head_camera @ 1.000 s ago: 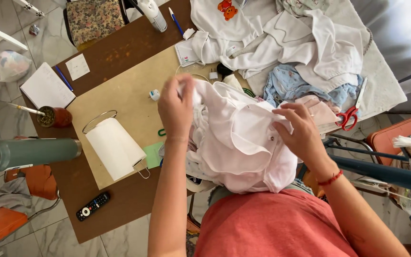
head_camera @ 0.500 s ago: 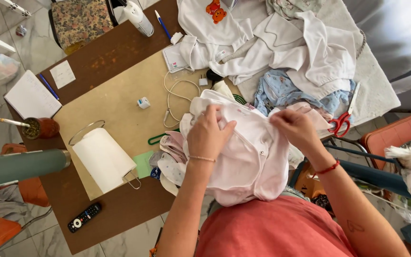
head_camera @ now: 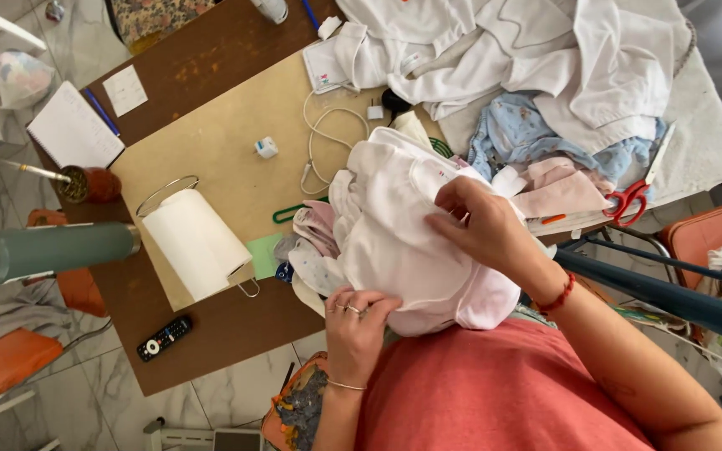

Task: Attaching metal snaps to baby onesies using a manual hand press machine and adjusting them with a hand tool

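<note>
A pale pink garment (head_camera: 403, 234) is bunched up over the near edge of the brown table (head_camera: 211, 67). My left hand (head_camera: 357, 321) grips its lower hem, fingers curled into the cloth, with rings on two fingers. My right hand (head_camera: 482, 225), a red bracelet at the wrist, presses down on top of the garment and pinches its fabric. More small pink and white clothes (head_camera: 311, 250) lie under the garment's left side.
A paper towel roll on a wire holder (head_camera: 196, 242), a green flask (head_camera: 43, 249), a remote (head_camera: 163, 337), a notepad (head_camera: 73, 134), a white cable (head_camera: 319, 138), red scissors (head_camera: 628, 200), and heaps of white (head_camera: 528, 58) and blue clothes (head_camera: 536, 142) surround the beige board (head_camera: 211, 142).
My left hand dropped from the top of the pink garment to its lower hem near my body. My right hand moved left onto the garment's top.
</note>
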